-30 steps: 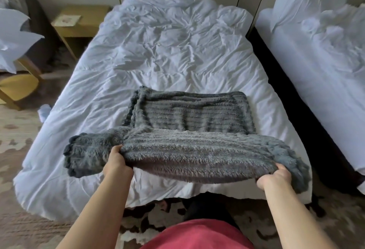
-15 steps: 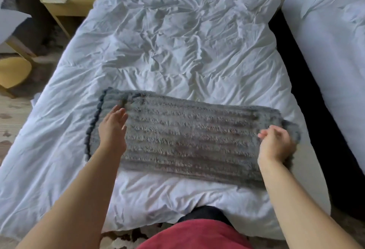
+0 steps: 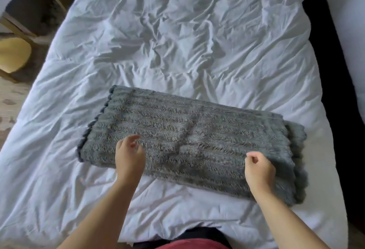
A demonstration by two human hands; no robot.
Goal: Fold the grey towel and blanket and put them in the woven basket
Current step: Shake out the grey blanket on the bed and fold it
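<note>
Grey blanket (image 3: 197, 142) lies folded near the bed (image 3: 177, 41) foot; left hand (image 3: 129, 157) and right hand (image 3: 259, 168) hover over its near edge, grips loosely curled, holding nothing.

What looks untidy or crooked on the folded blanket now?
The blanket lies slanted across the bed, not square to it. At its right end a lower layer sticks out past the top one, so the edges do not match. Nothing looks spilled or damaged.
</note>
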